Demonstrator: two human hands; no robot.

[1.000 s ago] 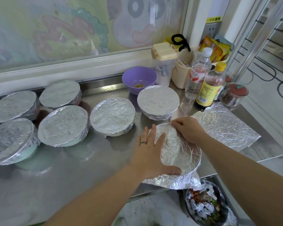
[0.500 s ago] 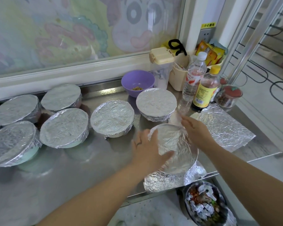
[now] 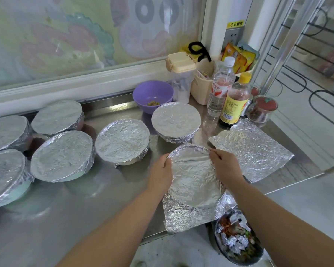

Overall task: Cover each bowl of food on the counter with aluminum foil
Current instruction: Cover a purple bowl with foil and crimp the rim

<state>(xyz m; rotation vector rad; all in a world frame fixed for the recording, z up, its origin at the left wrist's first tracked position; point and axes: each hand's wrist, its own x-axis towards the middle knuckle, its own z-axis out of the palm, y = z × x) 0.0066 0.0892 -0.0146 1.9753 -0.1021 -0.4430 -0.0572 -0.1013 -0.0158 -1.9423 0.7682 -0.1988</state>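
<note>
done: six foil-capped round bowls (image 3: 122,140) | now: pinching crinkled silver foil sheet (image 3: 193,180), seventh cover, in left grip (image 3: 160,170), right grip (image 3: 223,166) | pending: open purple plastic bowl (image 3: 152,93), spare foil sheet (image 3: 253,149)

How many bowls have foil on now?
7 bowls: four clustered left, one centre, one before the purple bowl, one between the left hand and right hand. Left frame edge may hide more.

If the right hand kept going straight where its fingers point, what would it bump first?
Probably the foil-covered bowl in front of the purple bowl. The right hand pinches the foil it is shaping, fingers aimed that way; the gap is hard to judge.
</note>
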